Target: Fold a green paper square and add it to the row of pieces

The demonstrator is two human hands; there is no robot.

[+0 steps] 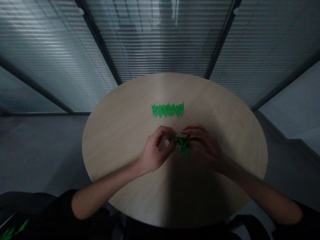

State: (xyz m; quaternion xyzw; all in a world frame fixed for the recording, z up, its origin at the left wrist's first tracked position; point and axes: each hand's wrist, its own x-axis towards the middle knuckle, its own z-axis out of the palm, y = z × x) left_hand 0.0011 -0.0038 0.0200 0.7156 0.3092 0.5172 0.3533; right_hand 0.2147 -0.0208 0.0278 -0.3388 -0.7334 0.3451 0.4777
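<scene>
Fingers partly cover the green folded piece (184, 143), held above the table (120, 133). The left hand (157, 150) pinches its left end; shadow obscures the right hand (208, 146) at the opposite end, grip indeterminable. Green shapes (21, 228) at lower left are cut off. Beyond the hands lies a row of green pieces (166, 110).

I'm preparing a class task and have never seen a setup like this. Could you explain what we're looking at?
There is no machine here: a person works with two bare hands. The single picture comes from a camera worn on the head, looking forward and down. The left hand pinches a green folded piece, which looks like paper; the right hand has its fingers at the other side, though its exact grip is too dark to tell. Beyond them, a row of small green pieces lies on the round wooden table. Behind stand window blinds.
</scene>
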